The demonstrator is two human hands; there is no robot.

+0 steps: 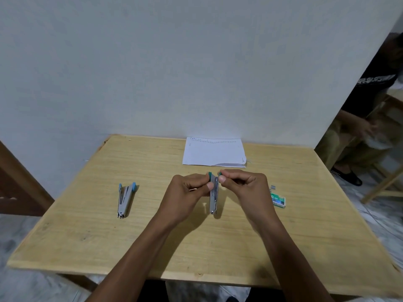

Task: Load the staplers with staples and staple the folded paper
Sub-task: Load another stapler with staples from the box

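A small metal stapler with teal ends point(213, 198) is held above the middle of the wooden table point(152, 247). My left hand point(187, 192) pinches its left teal handle, while my right hand point(244, 186) pinches the right teal piece at the top. A second metal stapler with blue ends point(125, 200) lies on the table to the left, its handles spread. The folded white paper point(214, 152) lies flat at the far edge by the wall. A green staple box point(278, 199) sits right of my right hand, with a loose strip of staples point(273, 188) just behind it.
The table stands against a pale wall point(174, 62). A person in dark clothes point(366, 118) sits at the far right beside a wooden stool point(383, 179). A brown door point(17, 184) is at the left.
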